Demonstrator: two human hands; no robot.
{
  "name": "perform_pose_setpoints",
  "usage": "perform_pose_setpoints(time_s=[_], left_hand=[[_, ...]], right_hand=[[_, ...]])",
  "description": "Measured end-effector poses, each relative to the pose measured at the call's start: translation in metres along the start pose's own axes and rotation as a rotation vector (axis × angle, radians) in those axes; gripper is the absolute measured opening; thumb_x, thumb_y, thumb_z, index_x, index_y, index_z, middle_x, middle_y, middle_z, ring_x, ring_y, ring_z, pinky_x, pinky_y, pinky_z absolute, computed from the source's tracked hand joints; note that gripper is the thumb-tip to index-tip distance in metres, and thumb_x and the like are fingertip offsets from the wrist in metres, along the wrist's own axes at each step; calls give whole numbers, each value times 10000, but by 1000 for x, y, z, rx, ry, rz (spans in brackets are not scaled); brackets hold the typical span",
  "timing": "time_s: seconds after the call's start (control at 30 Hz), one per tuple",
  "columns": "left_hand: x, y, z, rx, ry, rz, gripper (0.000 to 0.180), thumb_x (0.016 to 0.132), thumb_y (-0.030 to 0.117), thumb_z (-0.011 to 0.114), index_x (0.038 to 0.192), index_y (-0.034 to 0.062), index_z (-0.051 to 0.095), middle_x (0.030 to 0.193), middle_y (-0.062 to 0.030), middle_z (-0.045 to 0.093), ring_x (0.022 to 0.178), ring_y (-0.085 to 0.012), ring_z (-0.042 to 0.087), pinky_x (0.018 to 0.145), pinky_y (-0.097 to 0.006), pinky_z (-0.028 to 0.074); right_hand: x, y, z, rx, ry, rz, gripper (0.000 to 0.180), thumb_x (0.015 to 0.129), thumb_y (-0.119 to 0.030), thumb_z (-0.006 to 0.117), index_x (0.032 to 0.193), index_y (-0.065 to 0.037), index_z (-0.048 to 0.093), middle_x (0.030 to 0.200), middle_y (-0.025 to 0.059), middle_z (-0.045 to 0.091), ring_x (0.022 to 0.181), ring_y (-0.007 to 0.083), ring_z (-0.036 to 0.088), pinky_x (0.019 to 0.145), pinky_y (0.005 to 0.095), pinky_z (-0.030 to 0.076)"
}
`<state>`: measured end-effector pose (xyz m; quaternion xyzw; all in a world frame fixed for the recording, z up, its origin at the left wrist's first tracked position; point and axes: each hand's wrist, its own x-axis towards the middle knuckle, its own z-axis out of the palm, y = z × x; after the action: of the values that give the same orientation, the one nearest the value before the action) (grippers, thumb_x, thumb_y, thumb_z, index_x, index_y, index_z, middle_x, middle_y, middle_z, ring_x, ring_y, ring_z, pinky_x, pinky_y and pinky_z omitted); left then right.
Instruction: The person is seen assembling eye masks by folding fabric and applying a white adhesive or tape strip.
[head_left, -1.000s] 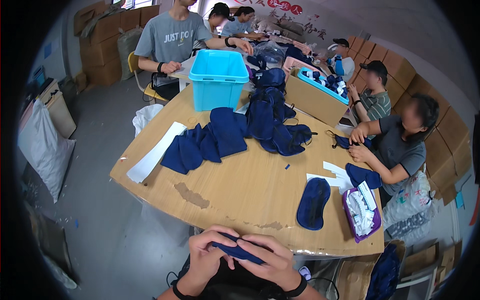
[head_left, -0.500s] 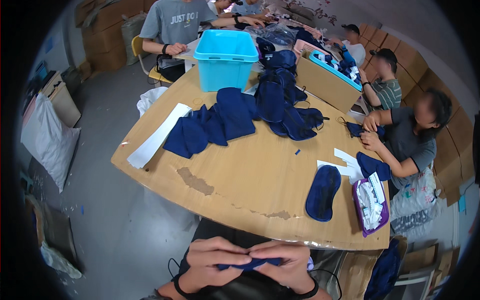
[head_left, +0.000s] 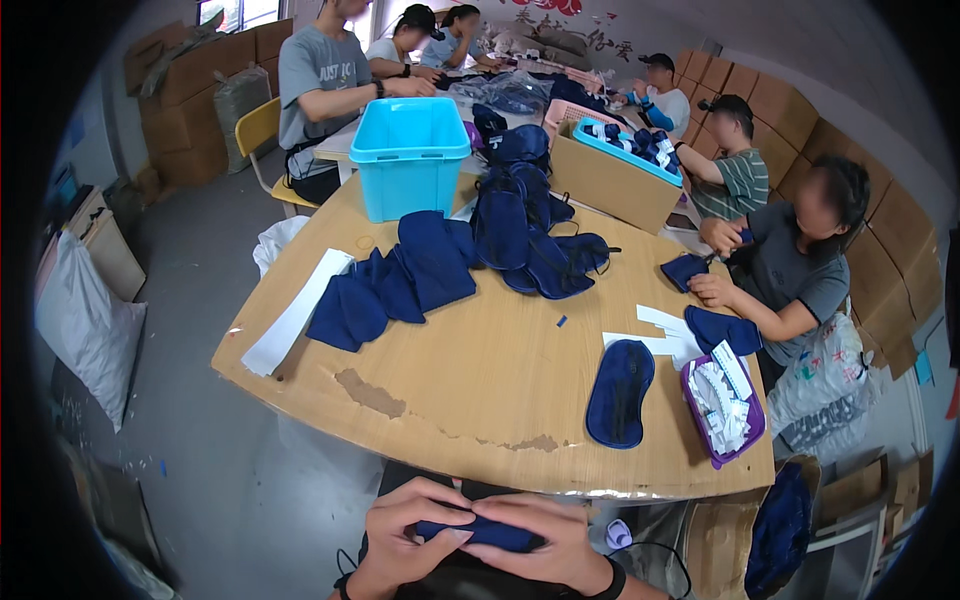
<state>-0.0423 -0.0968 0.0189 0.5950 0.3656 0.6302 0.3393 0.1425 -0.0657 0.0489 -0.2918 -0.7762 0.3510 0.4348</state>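
Note:
My left hand (head_left: 408,522) and my right hand (head_left: 548,530) both grip a folded navy eye mask (head_left: 497,534) below the table's near edge. The fingers of both hands lie along its top and the thumbs press its near side. Much of the cloth is covered by the fingers. On the table beyond, a single navy eye mask (head_left: 620,394) lies flat toward the right. A row of overlapping navy cloth pieces (head_left: 440,268) is spread on the left, next to a heap of strapped eye masks (head_left: 525,225).
A white paper strip (head_left: 297,312) lies at the table's left edge. Toward the back stand a blue bin (head_left: 410,165) and a cardboard box (head_left: 615,180). A purple basket (head_left: 722,405) of white labels sits at the right, near a co-worker (head_left: 800,250) handling navy cloth.
My view has tilted up and shifted a little right. My hands still hold the folded eye mask, now turned to show more of its near side. The right-hand co-worker has raised one hand.

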Motion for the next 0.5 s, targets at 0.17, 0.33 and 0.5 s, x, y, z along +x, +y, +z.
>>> perform_pose_setpoints(time_s=[0.17, 0.33, 0.5], left_hand=[[0, 4, -6, -38, -70, -96, 163, 740, -28, 776, 895, 9, 739, 942, -134, 708, 805, -197, 703, 731, -283, 561], [13, 16, 2, 157, -80, 36, 167, 710, 25, 820, 857, 28, 740, 885, -107, 725, 731, -176, 709, 643, -242, 556], [19, 14, 5, 309, -75, 281, 217, 657, 61, 856, 836, 21, 741, 821, -111, 725, 674, -186, 699, 612, -234, 540]], right_hand=[[3, -7, -10, -363, -105, -269, 431, 698, -88, 861, 1087, 16, 708, 999, 133, 715, 834, 221, 725, 734, 290, 608], [1, 0, -15, -177, -56, -190, 408, 700, -78, 854, 1075, 12, 720, 991, 138, 722, 826, 213, 727, 733, 278, 600], [-1, 1, -18, -11, -35, -58, 358, 713, -61, 843, 1049, 3, 737, 1007, 146, 729, 841, 203, 728, 756, 266, 583]])
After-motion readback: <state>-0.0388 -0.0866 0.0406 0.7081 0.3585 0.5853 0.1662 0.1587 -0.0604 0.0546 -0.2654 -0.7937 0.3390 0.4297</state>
